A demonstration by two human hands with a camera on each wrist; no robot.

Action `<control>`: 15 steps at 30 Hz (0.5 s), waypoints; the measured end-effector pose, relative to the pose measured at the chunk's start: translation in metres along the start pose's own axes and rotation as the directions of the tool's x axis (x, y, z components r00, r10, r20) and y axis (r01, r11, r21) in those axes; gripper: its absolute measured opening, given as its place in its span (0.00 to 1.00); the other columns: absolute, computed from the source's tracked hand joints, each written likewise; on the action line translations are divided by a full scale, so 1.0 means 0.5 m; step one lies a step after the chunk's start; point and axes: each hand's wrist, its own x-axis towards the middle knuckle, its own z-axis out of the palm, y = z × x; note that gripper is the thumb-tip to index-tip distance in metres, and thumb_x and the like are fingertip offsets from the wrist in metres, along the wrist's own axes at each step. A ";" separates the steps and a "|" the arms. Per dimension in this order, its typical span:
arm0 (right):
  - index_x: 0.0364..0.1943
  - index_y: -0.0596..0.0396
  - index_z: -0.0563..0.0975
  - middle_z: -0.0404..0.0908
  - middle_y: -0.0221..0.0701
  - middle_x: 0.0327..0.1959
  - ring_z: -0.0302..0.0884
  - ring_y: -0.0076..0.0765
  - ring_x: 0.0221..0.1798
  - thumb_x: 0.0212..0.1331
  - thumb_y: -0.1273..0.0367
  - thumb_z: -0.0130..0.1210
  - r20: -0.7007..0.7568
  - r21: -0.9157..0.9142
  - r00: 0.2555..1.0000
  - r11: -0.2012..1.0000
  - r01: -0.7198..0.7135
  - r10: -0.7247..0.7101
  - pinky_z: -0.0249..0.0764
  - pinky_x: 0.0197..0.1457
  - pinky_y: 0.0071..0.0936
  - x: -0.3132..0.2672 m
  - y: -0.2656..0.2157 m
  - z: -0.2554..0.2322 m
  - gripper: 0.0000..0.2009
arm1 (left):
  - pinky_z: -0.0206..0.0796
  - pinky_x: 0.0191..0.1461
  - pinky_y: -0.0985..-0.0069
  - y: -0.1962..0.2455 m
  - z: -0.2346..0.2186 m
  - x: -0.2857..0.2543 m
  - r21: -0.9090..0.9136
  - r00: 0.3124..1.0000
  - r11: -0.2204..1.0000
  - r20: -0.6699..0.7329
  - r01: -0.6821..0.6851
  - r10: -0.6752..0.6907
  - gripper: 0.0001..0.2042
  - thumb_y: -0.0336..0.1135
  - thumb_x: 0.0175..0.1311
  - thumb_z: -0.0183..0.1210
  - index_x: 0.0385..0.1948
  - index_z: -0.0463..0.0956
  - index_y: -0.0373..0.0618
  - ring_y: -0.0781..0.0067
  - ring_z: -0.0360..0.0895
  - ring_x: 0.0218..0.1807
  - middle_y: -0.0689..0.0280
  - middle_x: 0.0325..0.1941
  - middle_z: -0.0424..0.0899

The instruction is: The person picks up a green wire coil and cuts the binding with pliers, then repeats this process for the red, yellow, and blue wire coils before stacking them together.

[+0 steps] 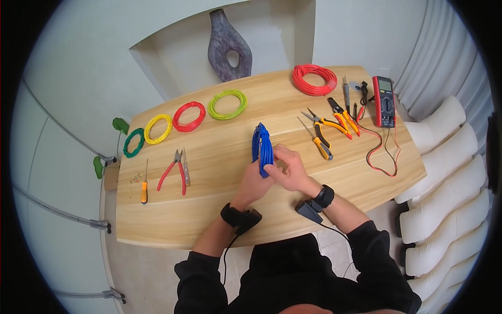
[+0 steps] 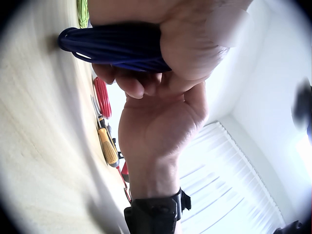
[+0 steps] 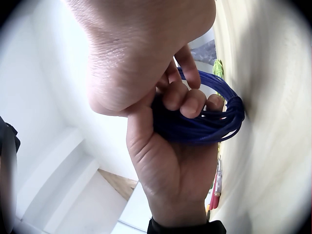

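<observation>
A coil of blue wire [image 1: 265, 147] is held upright above the middle of the wooden table. The left hand [image 1: 254, 184] grips its lower end; in the right wrist view the fingers of this left hand [image 3: 170, 156] curl round the coil [image 3: 195, 127]. Close against it, the right hand [image 1: 291, 170] has its thumb and fingers at the coil's near side. From the left wrist view, the blue bundle [image 2: 114, 46] lies between the hands, with the right hand [image 2: 158, 124] behind it. Whether the right fingers pinch a strand is hidden.
Green [image 1: 134, 143], yellow [image 1: 157, 129], red [image 1: 189, 116] and yellow-green coils [image 1: 228, 104] lie along the table's back left. Red-handled cutters [image 1: 172, 170] and a screwdriver [image 1: 144, 191] lie left. A large red coil [image 1: 314, 80], pliers [image 1: 327, 125] and a multimeter [image 1: 385, 102] are at right.
</observation>
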 end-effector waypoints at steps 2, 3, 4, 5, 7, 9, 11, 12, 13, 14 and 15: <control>0.31 0.61 0.75 0.73 0.37 0.26 0.69 0.36 0.30 0.47 0.72 0.54 -0.008 -0.014 1.000 1.000 0.017 -0.018 0.66 0.36 0.26 0.000 0.001 0.002 0.08 | 0.62 0.33 0.81 -0.006 0.000 0.001 0.008 0.998 0.998 -0.008 -0.056 0.056 0.08 0.29 0.51 0.59 0.31 0.70 0.41 0.84 0.66 0.28 0.72 0.24 0.71; 0.31 0.61 0.75 0.73 0.36 0.26 0.69 0.36 0.30 0.46 0.73 0.54 -0.016 -0.027 0.999 0.999 0.032 -0.032 0.66 0.36 0.26 0.001 0.002 0.003 0.08 | 0.62 0.33 0.81 -0.011 -0.002 0.002 0.021 0.999 0.999 -0.010 -0.050 0.051 0.08 0.29 0.51 0.59 0.30 0.70 0.41 0.84 0.66 0.28 0.71 0.24 0.72; 0.31 0.61 0.75 0.73 0.36 0.26 0.69 0.36 0.30 0.46 0.73 0.54 -0.016 -0.027 0.999 0.999 0.032 -0.032 0.66 0.36 0.26 0.002 0.000 0.005 0.08 | 0.62 0.32 0.81 -0.013 -0.002 0.002 0.034 0.999 0.998 -0.011 -0.044 0.045 0.08 0.30 0.51 0.60 0.29 0.70 0.42 0.83 0.66 0.28 0.71 0.24 0.72; 0.31 0.61 0.75 0.72 0.36 0.25 0.69 0.36 0.30 0.46 0.73 0.55 -0.031 -0.041 0.998 0.997 0.061 -0.062 0.66 0.35 0.27 0.004 -0.002 0.006 0.08 | 0.62 0.32 0.81 -0.011 -0.003 0.002 0.033 0.999 0.998 -0.010 -0.044 0.044 0.08 0.30 0.51 0.60 0.29 0.70 0.42 0.83 0.66 0.28 0.71 0.24 0.72; 0.32 0.61 0.74 0.72 0.36 0.24 0.68 0.37 0.29 0.45 0.74 0.55 -0.048 -0.054 0.995 0.995 0.087 -0.089 0.65 0.35 0.27 0.006 -0.007 0.009 0.08 | 0.62 0.33 0.81 -0.006 -0.006 0.001 0.082 0.999 0.995 -0.013 -0.050 0.051 0.08 0.30 0.50 0.60 0.29 0.71 0.42 0.82 0.68 0.28 0.70 0.25 0.73; 0.33 0.61 0.74 0.70 0.35 0.22 0.67 0.36 0.28 0.44 0.75 0.56 -0.047 -0.052 0.998 0.997 0.050 -0.052 0.65 0.32 0.27 0.005 -0.011 0.010 0.10 | 0.62 0.33 0.80 0.001 -0.016 0.003 0.114 0.998 0.992 0.014 -0.055 0.054 0.07 0.29 0.49 0.60 0.29 0.71 0.42 0.81 0.69 0.29 0.70 0.25 0.74; 0.34 0.62 0.74 0.69 0.35 0.22 0.66 0.35 0.27 0.45 0.75 0.56 -0.032 -0.051 0.999 0.999 -0.014 0.012 0.64 0.31 0.27 0.003 -0.011 0.010 0.10 | 0.63 0.34 0.79 0.013 -0.023 0.004 0.147 0.998 0.987 0.041 -0.058 0.053 0.07 0.29 0.49 0.59 0.28 0.72 0.42 0.80 0.69 0.29 0.69 0.26 0.74; 0.34 0.62 0.73 0.69 0.35 0.22 0.65 0.35 0.26 0.45 0.75 0.56 -0.015 -0.053 0.997 0.996 -0.073 0.072 0.64 0.30 0.27 0.002 -0.010 0.010 0.10 | 0.63 0.35 0.79 0.022 -0.025 0.004 0.177 0.998 0.983 0.044 -0.056 0.049 0.07 0.29 0.48 0.59 0.28 0.72 0.42 0.79 0.70 0.30 0.69 0.26 0.75; 0.34 0.62 0.73 0.69 0.35 0.22 0.65 0.35 0.26 0.45 0.75 0.56 -0.015 -0.051 0.997 0.996 -0.078 0.078 0.64 0.30 0.27 0.001 -0.008 0.010 0.10 | 0.64 0.36 0.79 0.026 -0.026 0.005 0.207 0.998 0.977 0.047 -0.055 0.046 0.07 0.29 0.48 0.58 0.28 0.72 0.41 0.79 0.71 0.30 0.68 0.27 0.76; 0.35 0.62 0.73 0.69 0.35 0.21 0.65 0.37 0.26 0.45 0.74 0.56 -0.013 -0.042 0.998 0.997 -0.066 0.065 0.64 0.29 0.28 0.001 -0.006 0.012 0.11 | 0.64 0.36 0.79 0.024 -0.028 0.006 0.206 0.998 0.977 0.047 -0.050 0.041 0.07 0.29 0.48 0.58 0.28 0.72 0.41 0.79 0.71 0.30 0.68 0.27 0.76; 0.36 0.61 0.73 0.69 0.35 0.21 0.65 0.39 0.26 0.45 0.74 0.57 -0.013 -0.034 0.999 0.998 -0.053 0.052 0.64 0.28 0.30 0.002 -0.003 0.013 0.12 | 0.64 0.37 0.78 0.023 -0.029 0.007 0.184 0.998 0.982 0.054 -0.050 0.041 0.06 0.28 0.49 0.57 0.29 0.72 0.41 0.78 0.71 0.31 0.67 0.27 0.76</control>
